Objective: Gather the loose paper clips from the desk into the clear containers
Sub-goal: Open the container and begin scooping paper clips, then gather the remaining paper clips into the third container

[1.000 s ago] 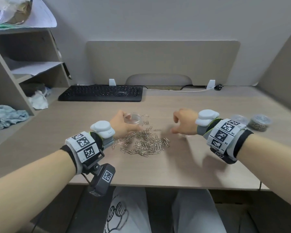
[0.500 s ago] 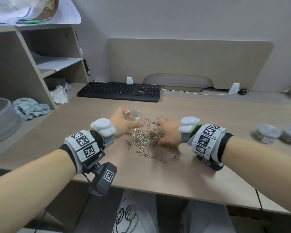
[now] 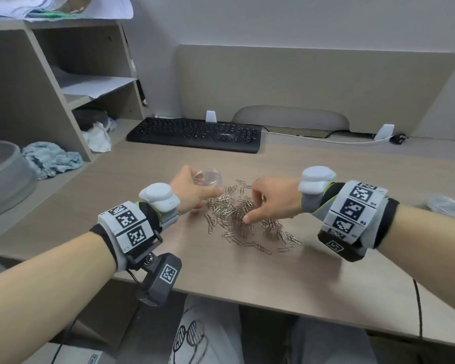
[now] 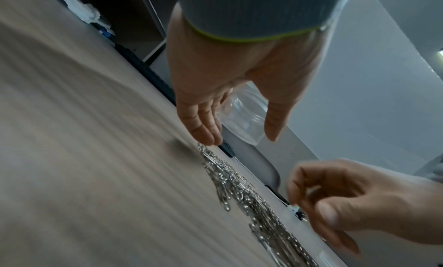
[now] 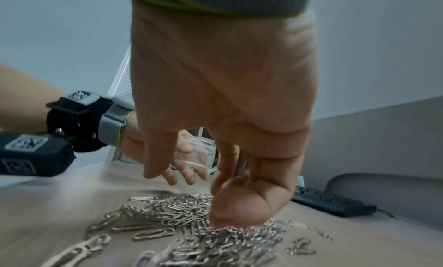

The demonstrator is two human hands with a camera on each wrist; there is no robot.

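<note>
A pile of silver paper clips [image 3: 237, 216] lies loose on the wooden desk [image 3: 221, 274], also seen in the wrist views [image 4: 239, 187] [image 5: 191, 223]. My left hand [image 3: 195, 190] grips a small, empty clear container [image 3: 208, 177] at the pile's far left edge, just above the desk. Thumb and fingers wrap its sides [image 4: 242, 115]. My right hand [image 3: 252, 206] is down in the middle of the pile, with fingers curled and the thumb pressed into the clips [image 5: 230, 204]. It appears to pinch some clips, but the hand hides them.
A black keyboard [image 3: 195, 134] lies behind the pile, with a white cable [image 3: 326, 139] to its right. A clip-filled clear container [image 3: 444, 206] stands at the right edge. A grey bowl [image 3: 3, 179], blue cloth [image 3: 50, 158] and shelf unit [image 3: 63, 74] occupy the left.
My right hand has moved left from the bare desk onto the pile and curled into the clips. My left hand keeps hold of the container. The head view has swung left.
</note>
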